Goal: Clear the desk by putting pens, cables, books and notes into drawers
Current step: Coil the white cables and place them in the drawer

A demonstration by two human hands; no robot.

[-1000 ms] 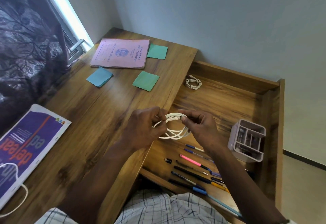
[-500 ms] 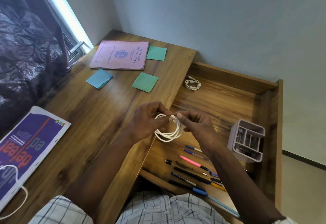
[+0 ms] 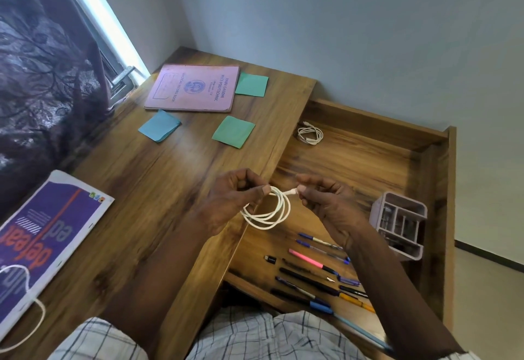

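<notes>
Left hand [image 3: 235, 198]: I see thumb and fingers pinching the top of the coiled white cable [image 3: 269, 213], its loops hanging below.
Right hand [image 3: 326, 203]: fingertips pinch the cable's plug end, just beside the left hand.
Cable position: held between both hands, over the bench [image 3: 158, 189] edge and the open drawer [image 3: 368, 161].
Key relation: the drawer floor lies below and to the right, so the right hand is nearer; I judge lowering the coil comes next.
Drawer contents: second coiled cable [image 3: 310, 135] far, pens [image 3: 312, 271] near.
</notes>
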